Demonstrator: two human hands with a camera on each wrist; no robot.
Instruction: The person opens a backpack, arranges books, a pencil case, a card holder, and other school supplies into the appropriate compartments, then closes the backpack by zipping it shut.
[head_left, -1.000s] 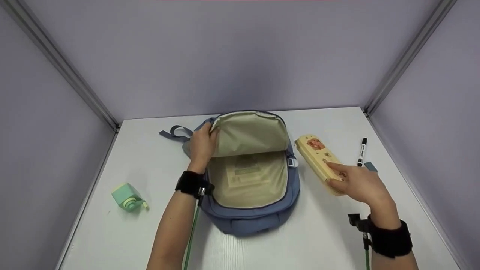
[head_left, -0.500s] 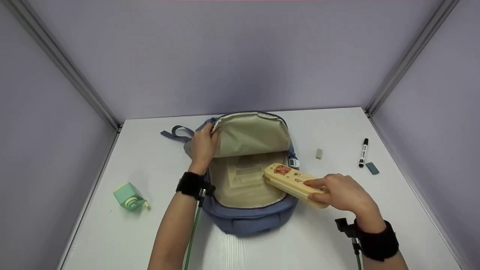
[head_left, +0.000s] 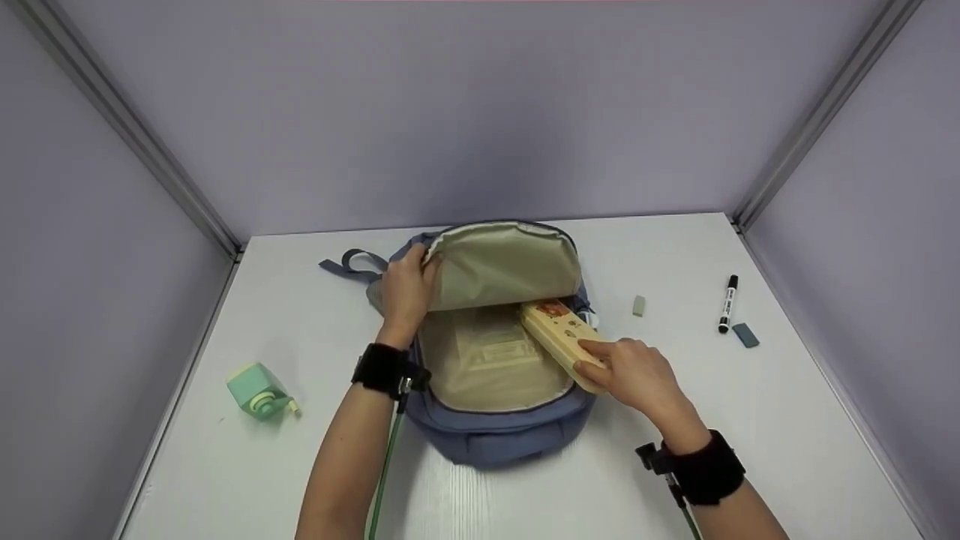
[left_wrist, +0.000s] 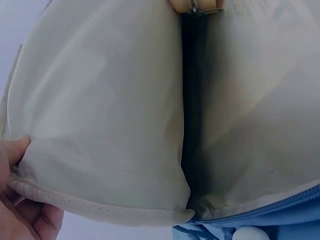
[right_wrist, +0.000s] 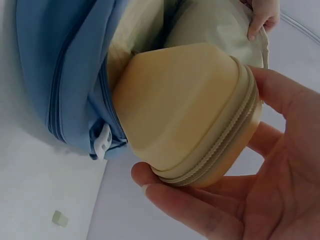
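A blue backpack (head_left: 495, 442) lies on the table with its main compartment unzipped, beige lining showing. My left hand (head_left: 406, 292) pinches the left edge of the raised flap (head_left: 502, 266); in the left wrist view thumb and fingers (left_wrist: 42, 217) grip its trimmed border. My right hand (head_left: 637, 371) holds the near end of a yellow zippered pencil case (head_left: 559, 334) printed with a picture. The case's far end reaches into the opening, just under the flap. In the right wrist view my thumb and fingers curl round the pencil case (right_wrist: 185, 105).
A green carton-shaped bottle (head_left: 259, 391) lies at the left. To the right are a small grey-green block (head_left: 639, 306), a black-and-white marker (head_left: 728, 304) and a dark blue block (head_left: 745, 335). Grey panels (head_left: 480, 112) wall the table's back and sides.
My right hand has carried the pencil case leftward from the table at the backpack's right into its opening, uncovering the small grey-green block. My left hand still holds the flap up.
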